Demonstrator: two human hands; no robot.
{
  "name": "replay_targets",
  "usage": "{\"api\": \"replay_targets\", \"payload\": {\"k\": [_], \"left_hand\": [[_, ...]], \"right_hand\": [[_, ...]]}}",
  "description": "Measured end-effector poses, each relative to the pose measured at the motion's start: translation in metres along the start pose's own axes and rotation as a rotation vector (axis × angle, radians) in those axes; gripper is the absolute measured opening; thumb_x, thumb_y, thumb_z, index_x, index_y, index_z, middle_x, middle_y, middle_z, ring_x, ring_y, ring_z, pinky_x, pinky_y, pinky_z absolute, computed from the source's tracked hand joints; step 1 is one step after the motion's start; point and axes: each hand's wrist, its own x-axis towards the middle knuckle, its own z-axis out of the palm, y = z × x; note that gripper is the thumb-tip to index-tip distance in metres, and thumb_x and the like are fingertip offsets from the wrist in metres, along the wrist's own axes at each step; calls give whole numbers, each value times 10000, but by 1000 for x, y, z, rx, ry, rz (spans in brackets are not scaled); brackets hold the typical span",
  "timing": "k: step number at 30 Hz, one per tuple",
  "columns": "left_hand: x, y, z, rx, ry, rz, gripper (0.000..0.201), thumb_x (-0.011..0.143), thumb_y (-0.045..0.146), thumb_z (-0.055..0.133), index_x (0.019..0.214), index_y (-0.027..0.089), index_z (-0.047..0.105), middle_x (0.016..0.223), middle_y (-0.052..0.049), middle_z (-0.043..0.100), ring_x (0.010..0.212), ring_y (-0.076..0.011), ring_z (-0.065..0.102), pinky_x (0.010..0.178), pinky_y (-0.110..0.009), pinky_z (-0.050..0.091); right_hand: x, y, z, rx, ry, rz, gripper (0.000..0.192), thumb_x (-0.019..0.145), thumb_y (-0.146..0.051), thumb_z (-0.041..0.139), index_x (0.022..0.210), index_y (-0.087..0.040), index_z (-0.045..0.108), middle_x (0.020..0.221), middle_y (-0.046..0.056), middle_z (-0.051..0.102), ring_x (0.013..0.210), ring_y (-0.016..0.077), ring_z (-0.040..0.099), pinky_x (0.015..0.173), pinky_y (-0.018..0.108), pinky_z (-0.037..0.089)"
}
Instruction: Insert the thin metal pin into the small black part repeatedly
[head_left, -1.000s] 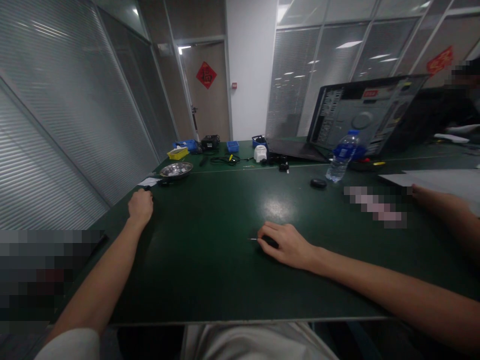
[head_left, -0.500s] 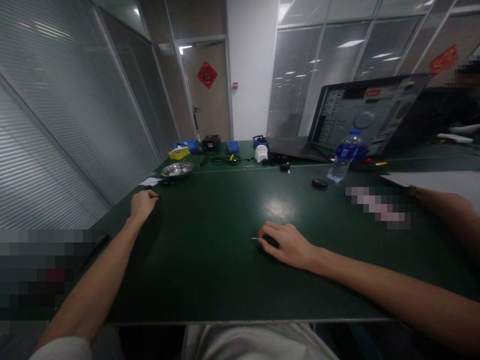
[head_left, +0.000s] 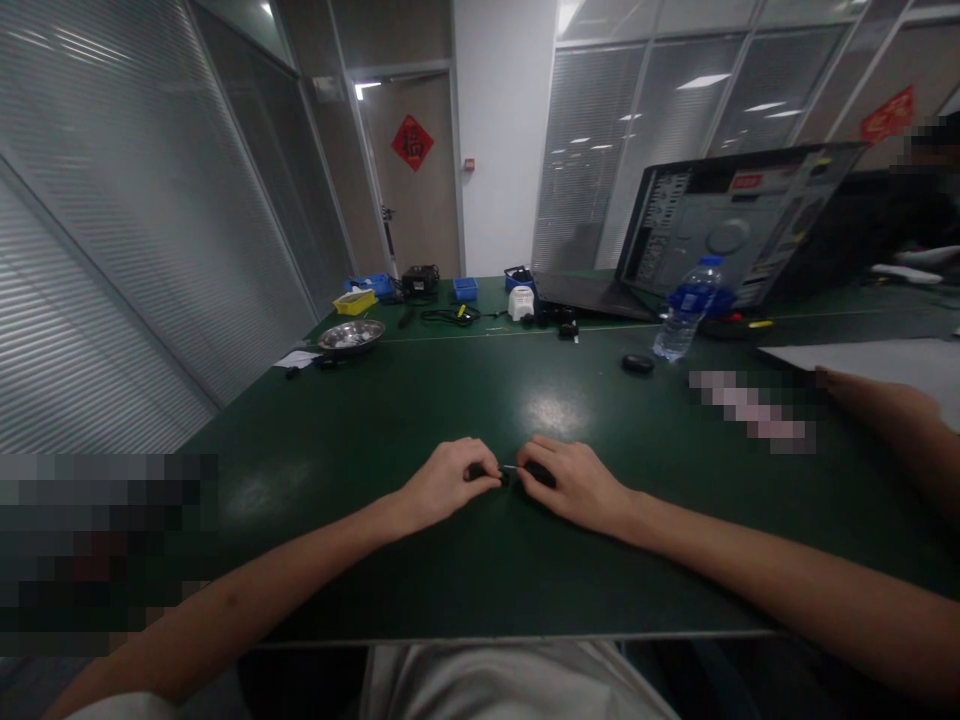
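Note:
My left hand (head_left: 454, 475) is closed in a pinch on a small black part (head_left: 504, 479), low over the green table in front of me. My right hand (head_left: 566, 478) lies beside it on the table, fingers curled and closed. From its fingertips a thin metal shaft (head_left: 510, 467) sticks out leftward toward the black part. Whether shaft and part touch is too small to make out. The rest of the shaft is hidden in my right hand.
A metal bowl (head_left: 352, 336) stands at the far left, near a yellow tray (head_left: 355, 302). A water bottle (head_left: 681, 312), a dark oval object (head_left: 637, 364) and an open computer case (head_left: 720, 235) are on the right. Another person's hand (head_left: 877, 402) rests at the right edge.
My left hand has come from the far left of the table to just left of my right hand, bringing the small black part. My right hand has stayed nearly still.

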Motion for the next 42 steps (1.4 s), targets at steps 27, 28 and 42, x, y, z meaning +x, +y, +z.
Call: {"api": "replay_targets", "payload": {"k": [27, 28, 42], "left_hand": [[-4, 2, -1, -46, 74, -68, 155, 905, 243, 716, 1028, 212, 805, 1007, -47, 753, 929, -187, 682, 852, -282, 499], [-4, 3, 0, -49, 72, -60, 149, 906, 248, 716, 1019, 212, 806, 1014, -50, 756, 941, -190, 688, 868, -286, 503], [-2, 6, 6, -66, 66, -33, 136, 909, 280, 717, 975, 201, 805, 1020, -55, 770, 925, -195, 706, 871, -302, 525]], "right_hand": [[0, -4, -2, -4, -39, -75, 162, 1008, -296, 506, 1065, -213, 633, 984, 26, 637, 755, 143, 587, 636, 263, 367], [0, -5, -2, -11, -47, -88, 169, 1015, -302, 500, 1074, -212, 631, 990, 28, 636, 760, 144, 590, 632, 262, 368], [1, -8, -2, -31, -68, -114, 187, 1034, -310, 484, 1123, -206, 610, 1011, 45, 633, 757, 145, 597, 622, 257, 387]]}}
